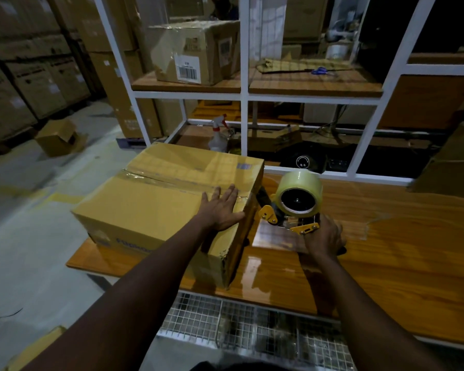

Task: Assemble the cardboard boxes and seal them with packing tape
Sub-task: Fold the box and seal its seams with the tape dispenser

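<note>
A closed cardboard box (150, 207) stands on the left end of the glossy wooden table (386, 253), with clear tape running along its top seam. My left hand (221, 208) lies flat on the box top near its right edge, fingers straight over the taped seam. Just right of the box, my right hand (323, 236) grips the handle of a yellow tape dispenser (289, 218) that carries a roll of clear packing tape (299, 194). A strip of tape stretches from the dispenser toward the box's right side.
A white metal shelf frame (243, 96) rises behind the table, holding a taped carton (193, 52), blue scissors (319, 70) and a spray bottle (219, 135). Stacked cartons line the left wall, an open box (59, 139) lies on the floor, and a wire mesh rack (252, 325) sits below the table edge.
</note>
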`<state>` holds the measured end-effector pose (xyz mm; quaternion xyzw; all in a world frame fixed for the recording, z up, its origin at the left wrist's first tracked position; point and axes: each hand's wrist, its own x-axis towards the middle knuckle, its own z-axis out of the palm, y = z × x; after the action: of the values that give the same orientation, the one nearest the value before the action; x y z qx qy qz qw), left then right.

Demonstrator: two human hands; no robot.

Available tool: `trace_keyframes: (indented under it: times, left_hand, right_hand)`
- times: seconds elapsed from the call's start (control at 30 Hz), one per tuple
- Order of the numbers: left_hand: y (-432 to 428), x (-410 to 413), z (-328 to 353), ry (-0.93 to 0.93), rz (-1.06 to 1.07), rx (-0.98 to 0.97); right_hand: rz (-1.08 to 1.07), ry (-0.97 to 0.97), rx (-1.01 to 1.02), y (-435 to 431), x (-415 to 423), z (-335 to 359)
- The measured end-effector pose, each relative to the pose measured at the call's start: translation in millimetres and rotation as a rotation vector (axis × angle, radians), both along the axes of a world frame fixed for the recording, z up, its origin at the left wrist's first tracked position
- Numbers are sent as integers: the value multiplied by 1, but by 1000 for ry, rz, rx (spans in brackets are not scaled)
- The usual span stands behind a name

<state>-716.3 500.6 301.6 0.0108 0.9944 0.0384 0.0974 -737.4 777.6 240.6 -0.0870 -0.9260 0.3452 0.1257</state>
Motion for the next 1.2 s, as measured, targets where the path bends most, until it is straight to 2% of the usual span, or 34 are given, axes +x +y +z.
trace_keyframes:
  times: [0.1,0.33,0.57,0.7,0.8,0.9,1.03,1.13,1.2]
  left_hand:
    - [0,1,-1,-6,2,-11]
    - [1,2,1,-6,-17,-21]
    - [3,-1,0,-7,-41,23]
    - [2,-2,-2,-8,-25,38]
    - [4,-1,-3,-8,-8,49]
    - [2,0,-3,23,5,41]
    - [3,0,-2,84,-50,-31]
    - [6,-4,5,149,-126,-188]
    - [12,-7,13,173,-175,-304]
  right_hand:
    - [-23,-22,49,-6,2,-3]
    - [-96,-235,-37,-32,-15,-8]
    - [-45,-195,24,-53,0,-10]
    - [-144,-417,-26,-65,-7,-1]
    - [-100,-524,11,-65,-1,-5]
    - [-37,-478,-9,-64,7,-9]
    - [-136,-378,91,-46,2,9]
    - [-130,-362,118,-18,-8,-21]
    - [-147,-288,28,-4,-16,-38]
